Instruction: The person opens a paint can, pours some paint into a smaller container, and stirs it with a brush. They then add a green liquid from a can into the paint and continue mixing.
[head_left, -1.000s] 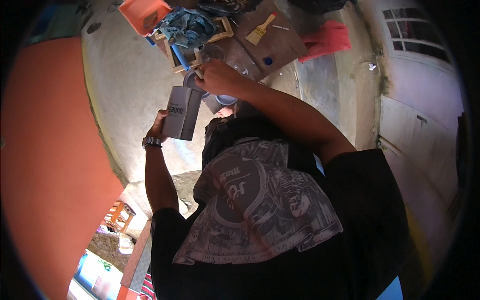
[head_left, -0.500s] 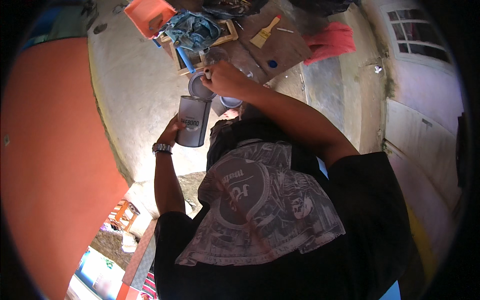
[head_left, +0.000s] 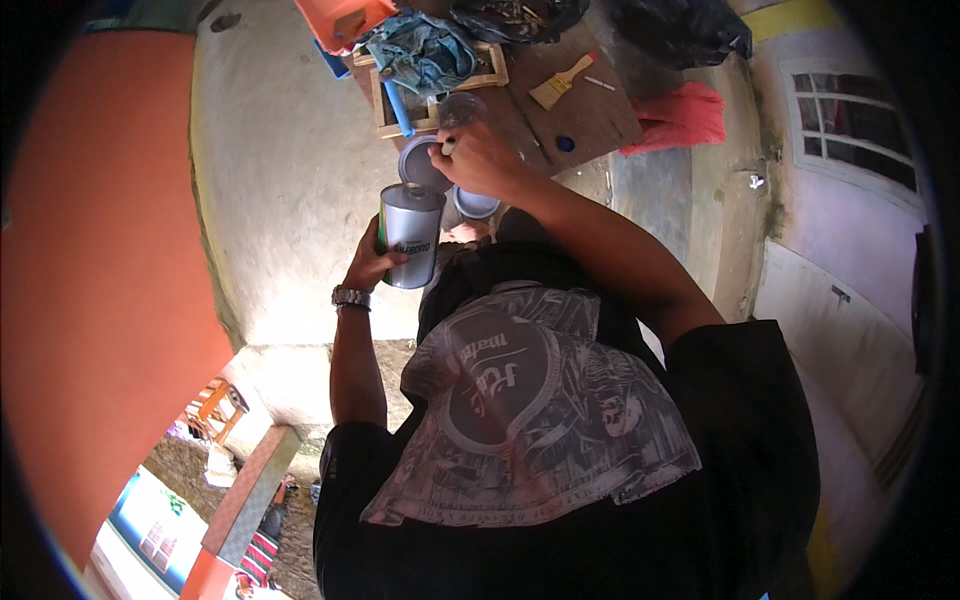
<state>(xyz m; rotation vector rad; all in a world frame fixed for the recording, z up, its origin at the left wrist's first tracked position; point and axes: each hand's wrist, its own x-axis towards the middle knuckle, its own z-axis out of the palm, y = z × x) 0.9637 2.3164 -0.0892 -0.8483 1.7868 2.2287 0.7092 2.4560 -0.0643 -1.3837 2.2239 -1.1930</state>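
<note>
A silver-grey metal can (head_left: 410, 240) with dark lettering and a green strip on its side is held by my left hand (head_left: 372, 262), fingers wrapped round its lower left. Its top end faces away from me and is partly seen. Just above it, my right hand (head_left: 478, 160) is closed round a pale stick-like handle (head_left: 448, 147); the rest of that tool is hidden. Beside and below my right fist is a round grey lid or shallow tub (head_left: 422, 163). A second round grey container (head_left: 475, 204) sits under my right wrist.
A brown low table (head_left: 520, 100) holds a flat paintbrush (head_left: 562, 82), a blue cap (head_left: 565, 144), wooden frames (head_left: 405, 122) and a bundled denim cloth (head_left: 420, 52). An orange basket (head_left: 340, 22), black plastic bag (head_left: 680, 30) and red cloth (head_left: 685, 115) lie around it.
The whole view has shifted, with things sitting farther right. The can has turned slightly, showing its green strip and a brighter face, and is a little closer to the table. Both hands keep their hold.
</note>
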